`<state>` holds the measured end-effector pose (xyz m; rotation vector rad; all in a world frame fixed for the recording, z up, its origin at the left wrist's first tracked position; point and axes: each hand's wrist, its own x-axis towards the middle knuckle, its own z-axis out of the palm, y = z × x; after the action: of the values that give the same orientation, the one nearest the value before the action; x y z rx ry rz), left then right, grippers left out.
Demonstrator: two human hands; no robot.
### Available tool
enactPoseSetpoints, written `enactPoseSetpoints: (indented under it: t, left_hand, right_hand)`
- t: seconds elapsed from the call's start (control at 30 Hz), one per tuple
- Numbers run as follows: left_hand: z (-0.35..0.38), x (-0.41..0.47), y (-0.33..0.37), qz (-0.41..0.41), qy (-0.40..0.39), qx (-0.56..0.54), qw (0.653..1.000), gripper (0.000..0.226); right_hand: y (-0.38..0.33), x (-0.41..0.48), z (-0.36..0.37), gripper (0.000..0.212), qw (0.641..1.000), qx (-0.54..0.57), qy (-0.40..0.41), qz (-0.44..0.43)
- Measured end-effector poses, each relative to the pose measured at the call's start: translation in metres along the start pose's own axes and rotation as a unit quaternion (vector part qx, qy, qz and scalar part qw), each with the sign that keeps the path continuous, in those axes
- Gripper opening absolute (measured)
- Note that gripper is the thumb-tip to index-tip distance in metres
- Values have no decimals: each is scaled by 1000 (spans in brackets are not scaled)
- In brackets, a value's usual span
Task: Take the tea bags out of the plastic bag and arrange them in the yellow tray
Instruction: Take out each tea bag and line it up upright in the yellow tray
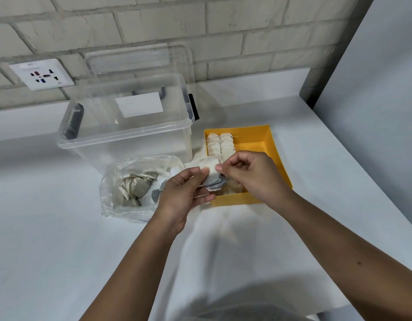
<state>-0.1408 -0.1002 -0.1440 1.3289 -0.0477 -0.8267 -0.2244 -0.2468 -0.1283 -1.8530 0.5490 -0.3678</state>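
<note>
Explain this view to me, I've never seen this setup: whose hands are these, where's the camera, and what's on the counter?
There is no machine here: a person works with bare hands, and the one picture comes from a wide-angle camera on their head, looking forward and down. On the white counter lie a crumpled plastic bag with loose tea bags inside, a yellow tray with two rows of tea bags laid along its left side, and an open clear storage box. The left hand and right hand both pinch a bunch of tea bags above the tray's near left corner.
</note>
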Motion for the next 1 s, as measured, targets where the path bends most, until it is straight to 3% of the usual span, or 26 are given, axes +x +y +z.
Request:
enactPoseSetpoints:
  t: [0.17, 0.37, 0.6, 0.8, 0.93, 1.0]
  left_hand:
    - [2, -2, -1, 1, -2, -4, 1000, 20]
    - [1, -2, -1, -15, -2, 0, 1000, 35]
    - [3, -6, 2, -28, -36, -52, 998, 20]
    - [-1, -2, 1, -41, -6, -56, 998, 6]
    - [-8, 2, 3, -20, 13, -37, 999, 7]
    - [-12, 4, 4, -9, 24, -22, 999, 8]
  right_hand:
    - [-1, 1, 3, 34, 999, -42, 2, 33]
    - [0, 4, 3, 19, 995, 39, -37, 83]
    - [-1, 5, -1, 12, 977, 146, -68, 137]
    - [2, 10, -15, 18, 980, 146, -44, 127]
    - [15, 21, -38, 15, 995, 5, -13, 99]
    - [24, 25, -46, 18, 988, -73, -58, 126]
